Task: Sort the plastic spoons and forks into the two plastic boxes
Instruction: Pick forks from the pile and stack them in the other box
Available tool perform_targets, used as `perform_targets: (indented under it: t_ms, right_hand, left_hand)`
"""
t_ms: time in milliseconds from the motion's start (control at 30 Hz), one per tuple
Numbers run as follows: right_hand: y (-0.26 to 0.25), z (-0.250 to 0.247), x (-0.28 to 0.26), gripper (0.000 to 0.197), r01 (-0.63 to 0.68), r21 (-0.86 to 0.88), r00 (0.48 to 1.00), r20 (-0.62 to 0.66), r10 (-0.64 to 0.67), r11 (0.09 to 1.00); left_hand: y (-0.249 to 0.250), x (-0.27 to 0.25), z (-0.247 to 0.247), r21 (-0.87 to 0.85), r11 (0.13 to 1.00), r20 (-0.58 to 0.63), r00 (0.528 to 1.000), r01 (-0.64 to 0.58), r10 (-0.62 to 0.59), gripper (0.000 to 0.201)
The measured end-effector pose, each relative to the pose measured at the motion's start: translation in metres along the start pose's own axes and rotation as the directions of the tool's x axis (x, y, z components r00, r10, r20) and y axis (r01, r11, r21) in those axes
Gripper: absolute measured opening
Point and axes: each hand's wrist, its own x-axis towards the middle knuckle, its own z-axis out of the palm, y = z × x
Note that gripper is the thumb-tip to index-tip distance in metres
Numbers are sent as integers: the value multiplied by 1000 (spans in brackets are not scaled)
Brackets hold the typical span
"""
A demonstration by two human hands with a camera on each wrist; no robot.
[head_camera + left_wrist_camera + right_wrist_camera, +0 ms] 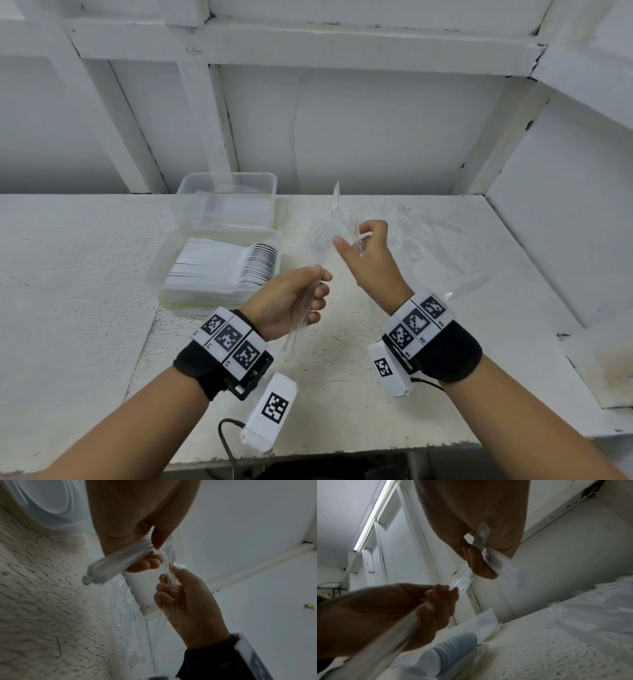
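My left hand point(318, 291) grips a bundle of clear plastic forks point(301, 318), handles pointing down toward me; the left wrist view shows the bundle point(116, 562) under the fingers. My right hand point(352, 236) is raised just right of it and pinches a few clear forks point(335, 198), tines up. The near plastic box point(161, 274) holds a dense row of white spoons point(236, 263). Behind it stands the far plastic box point(226, 178), see-through, with what it holds hard to make out.
A loose heap of clear forks point(424, 246) lies on the white table point(68, 274) to the right of my hands, also visible in the right wrist view point(590, 608). A white wall and slanted beams close off the back and right.
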Motion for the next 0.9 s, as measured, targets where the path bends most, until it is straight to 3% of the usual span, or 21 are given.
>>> perform_targets:
  t_ms: [67,133,233,367,567,700,767,900]
  right_hand:
    - [-1,0,-3,12,17,-5,1000,14,-17,1000]
    - [1,4,-7,7,50,-30,998,27,-49,998]
    - [5,14,-15,5,87,-59,996,6,-87,994]
    - [13,31,-21,18,114,-113,992,-44,-120,987]
    - [7,26,-27,26,127,-149,992,43,-122,981]
    - [4,17,-23,23,32,-59,999,7,-31,998]
    - [1,13,-21,19,45,-48,999,-12,-46,998]
    - [-4,12,-17,5,36,-63,998,48,-33,997]
  left_hand:
    - [0,4,-1,-7,998,-116,991,-65,63,20]
    - [0,9,-3,-48,991,-185,976,-125,114,16]
    - [-3,14,-3,-159,972,-201,969,-174,141,12]
    - [-7,16,-1,-223,948,-155,969,-226,195,18]
    - [-8,14,-6,-219,959,-141,978,-179,150,22]
    - [-6,11,-7,-119,981,-155,979,-152,132,18]
    - [-7,12,-6,-102,983,-195,972,-154,132,13]
    - [-8,14,-6,-115,981,-217,968,-156,128,12]
